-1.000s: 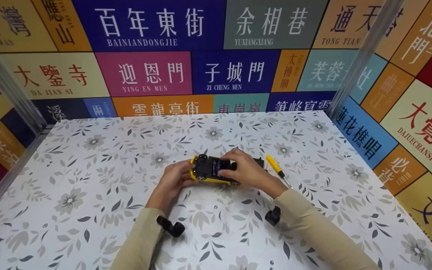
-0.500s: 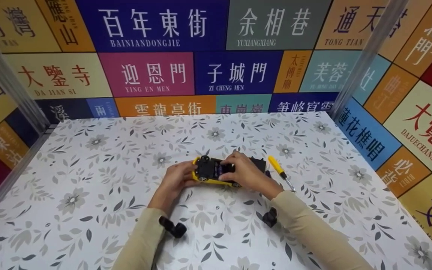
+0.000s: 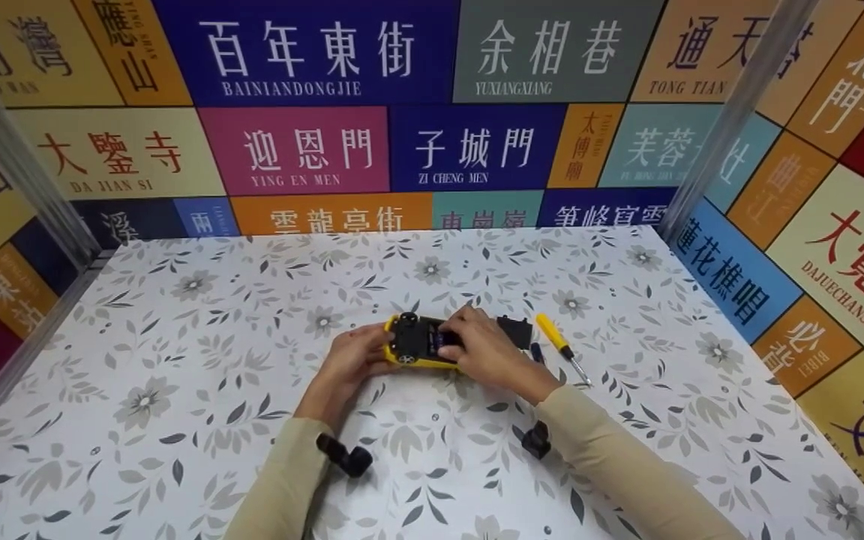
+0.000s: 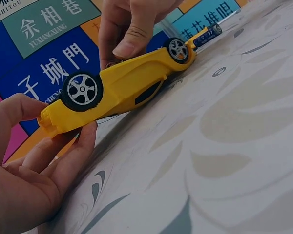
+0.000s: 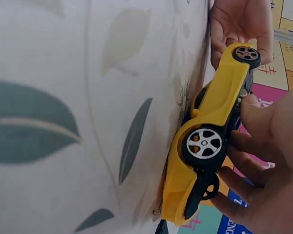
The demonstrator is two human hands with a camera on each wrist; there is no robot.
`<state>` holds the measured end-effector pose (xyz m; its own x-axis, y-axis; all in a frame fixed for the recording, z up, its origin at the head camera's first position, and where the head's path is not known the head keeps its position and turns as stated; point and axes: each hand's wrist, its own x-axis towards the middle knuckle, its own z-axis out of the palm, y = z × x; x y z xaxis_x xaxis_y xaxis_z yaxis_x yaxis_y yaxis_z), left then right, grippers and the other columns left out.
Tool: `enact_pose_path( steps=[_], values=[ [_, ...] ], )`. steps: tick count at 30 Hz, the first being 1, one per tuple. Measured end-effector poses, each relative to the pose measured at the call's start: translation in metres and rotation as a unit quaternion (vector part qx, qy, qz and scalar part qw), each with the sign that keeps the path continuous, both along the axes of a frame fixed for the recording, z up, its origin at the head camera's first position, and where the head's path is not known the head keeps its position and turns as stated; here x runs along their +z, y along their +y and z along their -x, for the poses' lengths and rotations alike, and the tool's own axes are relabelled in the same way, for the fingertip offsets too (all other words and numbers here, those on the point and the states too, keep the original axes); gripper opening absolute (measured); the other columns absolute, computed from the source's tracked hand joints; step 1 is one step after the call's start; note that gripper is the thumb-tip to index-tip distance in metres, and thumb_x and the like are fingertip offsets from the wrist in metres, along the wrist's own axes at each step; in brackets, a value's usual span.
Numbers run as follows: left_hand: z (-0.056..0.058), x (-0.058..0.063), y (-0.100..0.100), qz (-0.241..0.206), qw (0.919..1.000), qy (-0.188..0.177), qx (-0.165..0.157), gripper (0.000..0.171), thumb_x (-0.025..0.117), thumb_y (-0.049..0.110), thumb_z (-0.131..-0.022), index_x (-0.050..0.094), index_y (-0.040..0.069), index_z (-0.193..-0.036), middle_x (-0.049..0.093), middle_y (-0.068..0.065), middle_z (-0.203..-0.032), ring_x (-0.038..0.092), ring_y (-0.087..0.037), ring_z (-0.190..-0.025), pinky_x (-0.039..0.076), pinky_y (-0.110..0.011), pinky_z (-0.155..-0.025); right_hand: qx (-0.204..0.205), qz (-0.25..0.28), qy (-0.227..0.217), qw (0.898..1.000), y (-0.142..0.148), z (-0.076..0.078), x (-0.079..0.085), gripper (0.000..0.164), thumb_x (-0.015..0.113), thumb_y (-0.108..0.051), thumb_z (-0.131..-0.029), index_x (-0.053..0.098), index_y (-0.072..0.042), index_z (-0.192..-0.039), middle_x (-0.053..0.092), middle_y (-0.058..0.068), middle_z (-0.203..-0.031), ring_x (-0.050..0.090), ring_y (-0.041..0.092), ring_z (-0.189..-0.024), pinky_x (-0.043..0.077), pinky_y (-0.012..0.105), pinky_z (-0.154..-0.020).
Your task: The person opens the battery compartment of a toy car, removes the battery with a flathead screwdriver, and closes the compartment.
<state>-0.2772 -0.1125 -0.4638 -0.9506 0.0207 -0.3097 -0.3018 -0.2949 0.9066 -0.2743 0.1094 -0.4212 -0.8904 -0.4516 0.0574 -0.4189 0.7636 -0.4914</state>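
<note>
A yellow toy car (image 3: pixel 424 365) lies upside down, its black underside up and a battery compartment (image 3: pixel 434 343) uncovered there. My left hand (image 3: pixel 352 360) grips one end of the car, thumb above and fingers beneath, as the left wrist view shows. Over the compartment my right hand (image 3: pixel 483 346) bends its thumb and fingertips inward, pinching at a battery mostly hidden by the fingers. In the right wrist view, the right thumb (image 5: pixel 258 114) reaches into the underside, beside a small shiny metal bit. A loose blue battery (image 4: pixel 208 37) lies past the car's far end.
A black flat part (image 3: pixel 516 331) lies right of the right hand. Beside it is a screwdriver (image 3: pixel 554 337) with a yellow handle and metal shaft. The table (image 3: pixel 237 315) has a floral cover, and printed walls (image 3: pixel 312 142) stand behind and at the sides.
My right hand has shifted slightly left and inward over the compartment, baring more of the black part and the loose battery. The left hand keeps its grip on the car.
</note>
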Motion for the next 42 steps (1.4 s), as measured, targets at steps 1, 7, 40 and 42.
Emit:
enact_pose_path(
  steps=[1, 7, 40, 42],
  values=[
    [0.0, 0.0, 0.0, 0.001, 1.0, -0.002, 0.0, 0.045, 0.063, 0.001, -0.087, 0.06, -0.007, -0.131, 0.075, -0.012, -0.094, 0.073, -0.019, -0.077, 0.065, -0.036, -0.074, 0.001, -0.002, 0.001, 1.0, 0.0, 0.0, 0.0, 0.038, 0.064, -0.026, -0.098, 0.064, -0.006, -0.13, 0.056, 0.01, -0.124, 0.052, 0.026, -0.115, 0.045, 0.045, -0.106],
    [0.0, 0.001, 0.0, 0.008, 0.9999, -0.012, 0.002, 0.046, 0.065, 0.001, -0.086, 0.061, -0.005, -0.131, 0.075, -0.016, -0.102, 0.073, -0.02, -0.079, 0.065, -0.036, -0.076, 0.02, -0.003, -0.016, 1.0, 0.004, 0.0, 0.002, 0.038, 0.06, -0.026, -0.1, 0.063, -0.007, -0.133, 0.056, 0.009, -0.126, 0.05, 0.026, -0.119, 0.044, 0.046, -0.108],
    [-0.002, 0.001, 0.002, 0.004, 0.9999, -0.009, 0.008, 0.043, 0.065, 0.003, -0.087, 0.062, -0.007, -0.128, 0.074, -0.016, -0.097, 0.073, -0.021, -0.076, 0.065, -0.034, -0.071, -0.004, 0.144, 0.012, 0.99, 0.034, -0.024, 0.021, 0.033, 0.069, -0.017, -0.095, 0.07, -0.012, -0.127, 0.068, 0.008, -0.117, 0.065, 0.024, -0.1, 0.056, 0.035, -0.081],
    [-0.002, 0.001, 0.002, 0.006, 0.9999, -0.011, 0.007, 0.044, 0.066, 0.004, -0.086, 0.062, -0.006, -0.129, 0.074, -0.017, -0.101, 0.073, -0.021, -0.077, 0.065, -0.034, -0.071, -0.014, 0.154, -0.005, 0.988, 0.04, -0.025, 0.025, 0.036, 0.069, -0.018, -0.095, 0.068, -0.014, -0.13, 0.069, 0.007, -0.119, 0.066, 0.023, -0.098, 0.057, 0.034, -0.08]
  ],
)
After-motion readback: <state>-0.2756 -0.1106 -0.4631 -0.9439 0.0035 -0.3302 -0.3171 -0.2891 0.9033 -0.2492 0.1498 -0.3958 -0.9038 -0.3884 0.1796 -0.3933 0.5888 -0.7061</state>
